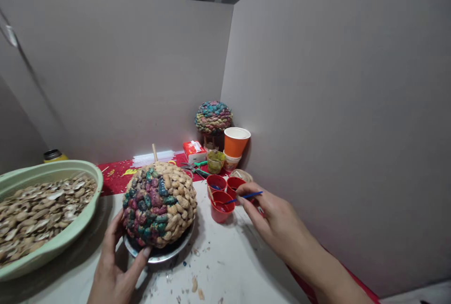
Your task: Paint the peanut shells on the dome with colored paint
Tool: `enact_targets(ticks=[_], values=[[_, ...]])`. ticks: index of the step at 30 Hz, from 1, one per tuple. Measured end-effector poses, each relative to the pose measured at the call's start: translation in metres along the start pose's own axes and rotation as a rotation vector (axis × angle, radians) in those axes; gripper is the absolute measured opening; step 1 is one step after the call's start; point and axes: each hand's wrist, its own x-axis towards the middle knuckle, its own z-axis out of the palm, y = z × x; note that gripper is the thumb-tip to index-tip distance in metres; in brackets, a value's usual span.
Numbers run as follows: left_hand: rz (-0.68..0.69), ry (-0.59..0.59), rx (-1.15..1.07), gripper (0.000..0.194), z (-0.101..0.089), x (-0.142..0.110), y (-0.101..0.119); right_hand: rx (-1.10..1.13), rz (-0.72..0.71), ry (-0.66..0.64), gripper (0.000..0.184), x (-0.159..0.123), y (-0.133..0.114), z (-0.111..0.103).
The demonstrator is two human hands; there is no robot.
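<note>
A dome covered in peanut shells sits in a shallow metal bowl. Its left and front shells are painted purple, teal and dark blue; those on the right are bare tan. My left hand grips the bowl's left side, thumb at the front rim by the lowest shells. Pinched between my right thumb and fingers is a thin blue paintbrush, its tip end down in the front red cup, which holds reddish-purple paint. A second stick leans in that cup. Behind it stand a red cup with blue paint and another red cup.
A green basin of peanut shells stands at left. Further back are a painted shell dome, orange paper cup, plastic cup with yellow-green contents, tissue pack, green-handled pliers and clear sticks. Grey panels enclose the table.
</note>
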Motion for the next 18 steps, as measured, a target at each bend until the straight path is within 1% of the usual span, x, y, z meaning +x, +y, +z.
enact_targets(ticks=[4, 9, 12, 14, 18], values=[[0.002, 0.015, 0.016, 0.085, 0.001, -0.001, 0.004, -0.063, 0.035, -0.123, 0.014, 0.001, 0.008, 0.012], [0.005, 0.001, -0.005, 0.083, 0.001, -0.002, 0.005, -0.089, 0.076, -0.237, 0.017, 0.003, 0.007, 0.016], [0.007, -0.007, -0.010, 0.083, 0.001, -0.002, 0.005, -0.042, 0.080, -0.247, 0.019, 0.004, 0.004, 0.016], [0.002, -0.003, -0.005, 0.084, 0.002, -0.002, 0.005, -0.026, 0.099, -0.230, 0.021, 0.005, 0.004, 0.015], [-0.004, 0.019, 0.010, 0.085, 0.002, -0.003, 0.006, -0.067, 0.140, -0.209, 0.023, 0.006, 0.007, 0.016]])
